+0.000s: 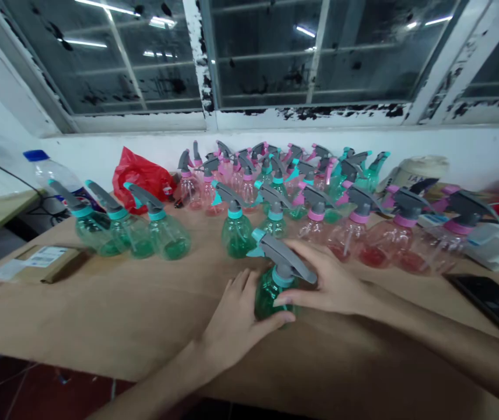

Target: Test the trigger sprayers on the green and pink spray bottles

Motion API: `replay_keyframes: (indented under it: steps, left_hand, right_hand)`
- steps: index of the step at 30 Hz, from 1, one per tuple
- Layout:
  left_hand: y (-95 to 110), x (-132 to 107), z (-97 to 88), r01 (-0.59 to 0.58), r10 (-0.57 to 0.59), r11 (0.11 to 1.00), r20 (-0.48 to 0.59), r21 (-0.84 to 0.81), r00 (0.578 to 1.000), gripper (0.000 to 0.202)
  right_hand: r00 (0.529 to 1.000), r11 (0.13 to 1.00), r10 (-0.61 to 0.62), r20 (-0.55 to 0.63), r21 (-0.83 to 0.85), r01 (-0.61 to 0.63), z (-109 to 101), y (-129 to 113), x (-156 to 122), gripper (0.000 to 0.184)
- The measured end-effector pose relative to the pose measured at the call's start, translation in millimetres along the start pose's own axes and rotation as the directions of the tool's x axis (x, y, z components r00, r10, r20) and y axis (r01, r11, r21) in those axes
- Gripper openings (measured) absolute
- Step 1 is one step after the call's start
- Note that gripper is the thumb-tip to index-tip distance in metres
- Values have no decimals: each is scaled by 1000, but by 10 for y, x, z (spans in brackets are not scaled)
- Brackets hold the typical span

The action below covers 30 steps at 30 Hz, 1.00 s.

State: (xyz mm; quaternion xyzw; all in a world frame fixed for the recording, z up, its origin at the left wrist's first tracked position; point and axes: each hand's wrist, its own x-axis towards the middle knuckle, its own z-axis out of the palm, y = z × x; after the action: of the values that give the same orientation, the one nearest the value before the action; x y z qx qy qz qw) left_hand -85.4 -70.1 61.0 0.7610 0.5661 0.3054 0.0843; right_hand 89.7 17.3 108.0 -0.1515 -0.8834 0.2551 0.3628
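Both my hands are around one green spray bottle [271, 291] with a grey and teal trigger head, in the middle of the table. My left hand [236, 318] wraps the bottle's left side, thumb across its front. From the right, my right hand [323, 280] closes round the neck and upper body, its thumb in front below the teal collar. The bottle stands nearly upright, its nozzle pointing left. Just behind it is another green spray bottle [237, 233]. A pink spray bottle [348, 233] stands in the row behind my right hand.
Three green spray bottles [168, 236] stand at the left, near a cardboard packet [57, 271]. Many pink and green bottles crowd the back by a red plastic bag [140, 175]. A phone [488, 297] lies at right, beside a white device [498, 242]. Windows rise behind.
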Motion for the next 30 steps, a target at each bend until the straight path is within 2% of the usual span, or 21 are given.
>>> replay_keyframes:
  steps: [3,7,10,14,17,23,30]
  left_hand:
    - [113,78,152,-45,46,998,23,-54,999,64]
    - [233,165,341,-53,57,991,32,-121,998,67]
    - [264,249,460,-91,98,988,53,-126,994,73]
    - [222,392,570,-231,237,969,72,-85,969,81]
    - [111,474,598,-288,294,956,159,-59,943,85]
    - [-149,513,543,-353,308,931,320,92,896,79]
    - [-168,522,518,-387,290,905,408,177,866,65]
  right_hand:
    - [995,996,60,-86,74,-54,27,107,-122,46]
    - [972,973,189,-137,159,-167,-16,155,-198,30]
    - [957,975,199,-210,145,-170,-108,167,-231,18]
    - [961,962,213,-179,208,-175,-223,230,-296,16]
    - [961,957,227,-158,219,-190,-287,298,-334,20]
    - [959,962,226,-171,194,-192,-392,393,-342,17]
    - [970,962,206,-127,205,-178,-424,498,-364,23]
